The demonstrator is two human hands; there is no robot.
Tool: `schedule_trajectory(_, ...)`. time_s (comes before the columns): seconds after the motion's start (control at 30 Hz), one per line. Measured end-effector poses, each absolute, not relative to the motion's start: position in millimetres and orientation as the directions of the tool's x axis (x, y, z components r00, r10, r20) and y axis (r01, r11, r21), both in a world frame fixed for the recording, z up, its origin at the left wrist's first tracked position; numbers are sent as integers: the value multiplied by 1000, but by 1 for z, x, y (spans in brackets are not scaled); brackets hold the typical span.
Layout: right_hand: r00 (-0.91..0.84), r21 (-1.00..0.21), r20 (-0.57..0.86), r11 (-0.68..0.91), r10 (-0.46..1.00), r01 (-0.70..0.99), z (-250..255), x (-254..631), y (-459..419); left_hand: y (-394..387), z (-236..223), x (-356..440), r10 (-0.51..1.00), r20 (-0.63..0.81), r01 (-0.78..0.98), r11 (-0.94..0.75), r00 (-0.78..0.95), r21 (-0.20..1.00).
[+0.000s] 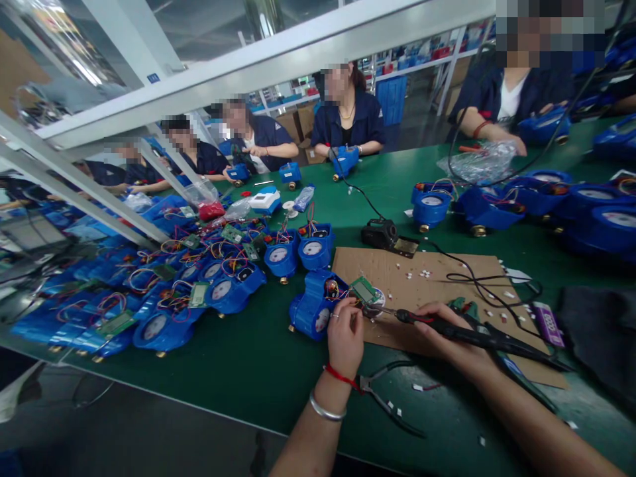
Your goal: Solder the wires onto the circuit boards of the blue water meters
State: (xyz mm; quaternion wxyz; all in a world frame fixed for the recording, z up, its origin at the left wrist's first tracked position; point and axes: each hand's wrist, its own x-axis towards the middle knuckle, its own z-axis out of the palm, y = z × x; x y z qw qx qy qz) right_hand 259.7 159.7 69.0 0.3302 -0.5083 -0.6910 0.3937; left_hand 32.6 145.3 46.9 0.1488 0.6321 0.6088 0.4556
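Note:
My right hand (447,331) is wrapped round the black handle of a soldering iron (422,319). The iron's metal tip points left, at the lower edge of a green circuit board (365,289) with a small display. At that same edge my left hand (346,334) has its thumb and fingers pinched together; what lies between them is too small to make out. Coloured wires run from the board to an open blue meter housing (313,308) just left. A round white object (376,306) sits partly hidden beneath the board. Pliers (380,391) lie beside my left wrist.
Brown cardboard (422,271) scattered with small white pieces lies under the work. A black soldering stand (380,233) and looping cable are behind it. Many blue meters (218,291) crowd the left; more (491,205) stand at right. A dark cloth (601,338) lies right. Co-workers sit opposite.

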Motion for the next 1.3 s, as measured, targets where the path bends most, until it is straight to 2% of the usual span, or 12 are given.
schedule_trajectory(0.27,-302,-865,79,215,950,452,76,256,158,145,46,33,905,392,624,-214,-163,752)
schedule_trajectory(0.8,-218,-884,121,205,968,419,74,260,156,144,49,35,917,370,647,-195,-146,737)
schedule_trajectory(1.3,-237,-900,62,157,969,406,69,259,158,143,47,34,917,376,645,-207,-134,736)
